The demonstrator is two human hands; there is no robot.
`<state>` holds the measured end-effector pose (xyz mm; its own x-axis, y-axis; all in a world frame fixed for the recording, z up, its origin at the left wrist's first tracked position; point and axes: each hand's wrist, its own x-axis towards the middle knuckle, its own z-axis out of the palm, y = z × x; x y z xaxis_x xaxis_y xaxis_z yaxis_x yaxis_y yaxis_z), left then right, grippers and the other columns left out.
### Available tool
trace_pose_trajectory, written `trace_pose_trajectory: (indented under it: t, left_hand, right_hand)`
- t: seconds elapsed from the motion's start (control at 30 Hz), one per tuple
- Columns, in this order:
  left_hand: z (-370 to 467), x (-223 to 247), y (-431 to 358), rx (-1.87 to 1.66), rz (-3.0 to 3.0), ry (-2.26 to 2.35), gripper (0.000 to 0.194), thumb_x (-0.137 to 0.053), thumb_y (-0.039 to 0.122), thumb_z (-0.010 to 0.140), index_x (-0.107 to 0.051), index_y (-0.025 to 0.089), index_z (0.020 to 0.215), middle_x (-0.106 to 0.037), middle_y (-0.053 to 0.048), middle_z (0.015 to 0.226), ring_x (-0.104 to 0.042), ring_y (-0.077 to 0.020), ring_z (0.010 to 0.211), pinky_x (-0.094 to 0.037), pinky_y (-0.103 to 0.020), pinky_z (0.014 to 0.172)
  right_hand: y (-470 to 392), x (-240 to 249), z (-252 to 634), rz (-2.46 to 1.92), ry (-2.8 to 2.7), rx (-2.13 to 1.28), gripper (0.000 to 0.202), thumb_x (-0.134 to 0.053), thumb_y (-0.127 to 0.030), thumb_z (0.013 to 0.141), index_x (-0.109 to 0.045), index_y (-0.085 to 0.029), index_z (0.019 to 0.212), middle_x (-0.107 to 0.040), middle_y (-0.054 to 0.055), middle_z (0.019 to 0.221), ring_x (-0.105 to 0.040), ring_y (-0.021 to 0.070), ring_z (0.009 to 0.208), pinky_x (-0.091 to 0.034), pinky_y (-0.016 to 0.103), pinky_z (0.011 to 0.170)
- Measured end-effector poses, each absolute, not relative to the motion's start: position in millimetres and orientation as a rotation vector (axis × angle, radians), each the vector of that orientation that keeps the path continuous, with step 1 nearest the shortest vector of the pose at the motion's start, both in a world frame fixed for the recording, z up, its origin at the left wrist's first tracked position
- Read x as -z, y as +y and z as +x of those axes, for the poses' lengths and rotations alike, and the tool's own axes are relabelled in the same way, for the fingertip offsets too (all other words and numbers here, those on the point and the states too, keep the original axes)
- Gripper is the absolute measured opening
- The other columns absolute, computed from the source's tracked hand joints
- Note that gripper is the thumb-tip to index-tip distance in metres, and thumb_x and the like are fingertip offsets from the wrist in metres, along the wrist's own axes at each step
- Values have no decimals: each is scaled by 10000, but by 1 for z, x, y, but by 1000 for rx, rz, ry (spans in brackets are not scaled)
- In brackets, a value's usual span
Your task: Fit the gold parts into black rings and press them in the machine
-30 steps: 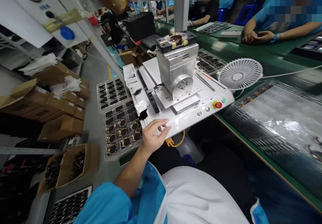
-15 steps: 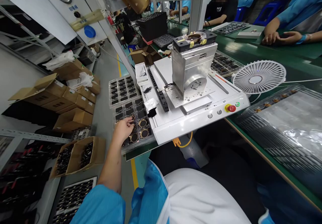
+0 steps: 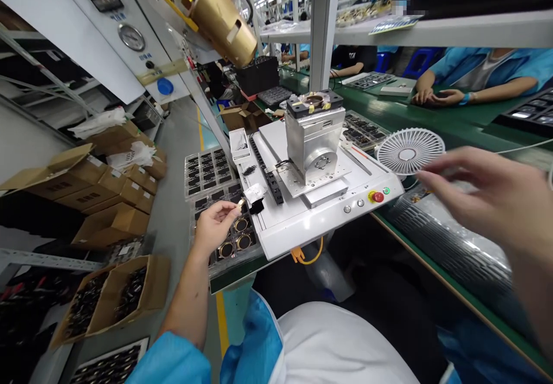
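Observation:
My left hand (image 3: 216, 227) pinches a small gold-edged part (image 3: 241, 202) above a clear tray (image 3: 254, 253) of round black parts with gold rims. My right hand (image 3: 479, 191) is raised at the right, near the white fan (image 3: 406, 151); its thumb and fingers are apart with nothing visible between them. Between the hands, a white machine base (image 3: 294, 229) carries a metal block (image 3: 313, 142) topped by a black fixture (image 3: 314, 104).
A gold cylinder (image 3: 224, 21) hangs over the machine's back. Red and green buttons (image 3: 378, 197) are on its front edge. Stacked clear trays (image 3: 449, 246) lie at the right. Cardboard boxes (image 3: 125, 223) stand at the left. Across the green table, a co-worker's hands (image 3: 436, 95) rest.
My left hand has lifted off the tray with the small part between its fingertips. My right hand has come into view from the right. The view has tilted upward.

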<state>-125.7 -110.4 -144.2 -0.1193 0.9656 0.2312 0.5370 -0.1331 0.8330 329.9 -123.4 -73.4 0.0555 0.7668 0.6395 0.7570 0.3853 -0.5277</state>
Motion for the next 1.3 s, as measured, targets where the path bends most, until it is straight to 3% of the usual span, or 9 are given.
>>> trace_pose_trajectory:
  t: [0.13,0.27,0.47,0.57,0.67,0.87,1.1,1.2,1.3]
  left_hand:
    - [-104,129,-117,-1374,1829,1351,214,-728,389,865,-701,191,788,-718,-50,815,-718,-194,758,-597,-306,712]
    - [-99,123,-122,-1509,1909,1220,201,-715,344,903,-686,192,774,-699,-49,835,-735,-201,788,-613,-315,725]
    - [-104,101,-119,-1584,2035,960,157,-741,302,888,-700,199,777,-720,-91,1091,-763,-230,912,-645,-402,850]
    - [-97,86,-108,-1558,2084,897,153,-736,332,893,-706,206,811,-750,-120,1163,-753,-266,1021,-644,-445,892]
    - [-78,67,-86,-1564,2139,913,124,-719,304,906,-707,205,832,-774,-117,1158,-741,-264,1087,-614,-447,962]
    - [-4,16,-10,-1510,2420,1104,103,-699,274,884,-707,189,826,-792,-87,1098,-735,-235,1074,-568,-373,968]
    - [56,-23,45,-1044,2664,1331,133,-623,200,868,-734,166,802,-782,-86,859,-713,-241,838,-527,-345,807]
    - [54,-20,41,-927,2676,1295,177,-591,243,907,-746,171,861,-787,-89,925,-714,-242,882,-528,-349,853]
    - [43,-10,36,-884,2715,1202,265,-631,338,913,-726,177,1099,-763,-100,1173,-698,-268,1096,-513,-390,1005]
  right_hand:
    - [-40,39,270,-1092,-1896,-18,108,-712,-306,851,-684,-205,876,-700,116,942,-660,242,791,-559,396,690]
    - [29,3,233,-980,-2044,31,161,-755,-219,806,-728,-175,959,-685,133,1120,-624,325,1119,-503,496,1025]
    - [90,-25,238,-923,-2312,-273,166,-843,-309,760,-797,-223,894,-700,-3,814,-696,228,877,-544,442,951]
    - [97,-33,240,-889,-2338,-324,170,-880,-330,730,-794,-243,847,-699,-26,776,-700,197,817,-560,425,927]
    - [88,-35,238,-899,-2272,-315,226,-901,-280,703,-786,-226,890,-722,-2,831,-705,223,869,-568,426,928]
    - [63,-16,246,-812,-1788,-314,275,-813,-241,803,-706,-133,1032,-729,104,1032,-696,244,966,-590,440,922]
    - [2,22,281,-827,-1594,-456,343,-847,-366,783,-688,-182,1024,-740,101,1062,-711,261,980,-601,461,936]
    - [-35,56,306,-912,-1522,-568,406,-861,-438,773,-690,-208,1061,-744,105,1106,-715,280,1034,-597,470,959]
    - [-64,110,337,-1081,-1430,-746,511,-856,-519,754,-668,-215,1119,-752,110,1104,-722,303,1051,-604,466,928]
